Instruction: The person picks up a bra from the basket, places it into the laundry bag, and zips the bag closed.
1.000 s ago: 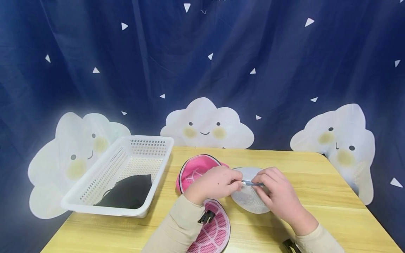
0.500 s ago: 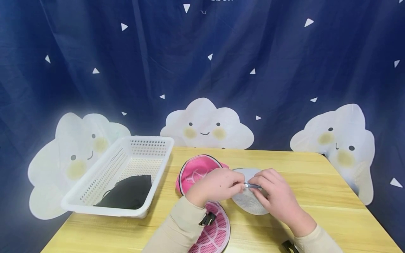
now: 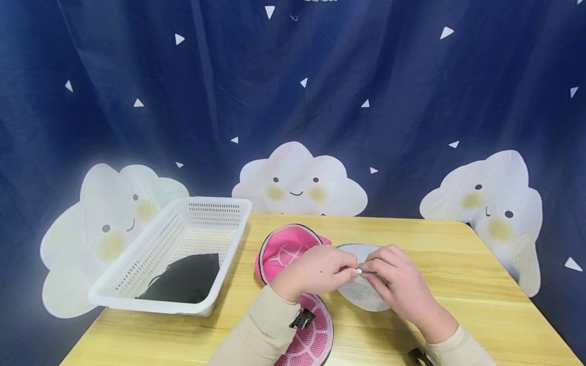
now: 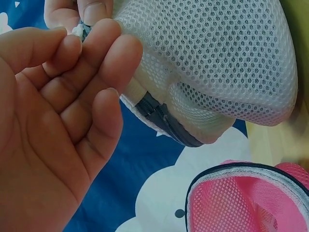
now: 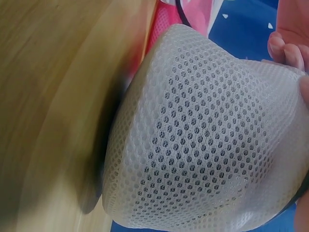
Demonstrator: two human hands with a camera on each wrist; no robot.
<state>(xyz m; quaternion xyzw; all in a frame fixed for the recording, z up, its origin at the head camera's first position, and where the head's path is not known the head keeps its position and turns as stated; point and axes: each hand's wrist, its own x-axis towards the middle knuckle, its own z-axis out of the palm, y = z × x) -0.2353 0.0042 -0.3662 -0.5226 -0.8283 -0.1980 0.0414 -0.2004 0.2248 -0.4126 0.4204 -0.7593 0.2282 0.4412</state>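
Note:
A white mesh laundry bag [image 3: 363, 296] with a grey zipper [image 4: 166, 121] is between my hands over the table. My left hand [image 3: 316, 272] pinches the bag's zipper edge with thumb and index finger, at a small whitish piece [image 4: 79, 30]; its other fingers extend loosely in the left wrist view. Close beside those fingertips, my right hand [image 3: 405, 282] pinches the same edge from the other side. The bag's rounded mesh side [image 5: 207, 125] fills most of the right wrist view, where only bits of fingers show at the right border.
A pink mesh bag with a dark-edged opening [image 3: 288, 239] stands behind my left hand. Partly under my left forearm lies a flat pink mesh piece [image 3: 316, 330]. At left, a white plastic basket [image 3: 242, 223] contains a black cloth item [image 3: 187, 279]. A cloud-print curtain hangs behind.
My left hand has shifted slightly right, closer to my right hand. Less of the zipper shows between the two sets of fingertips. The basket and pink bags stay put.

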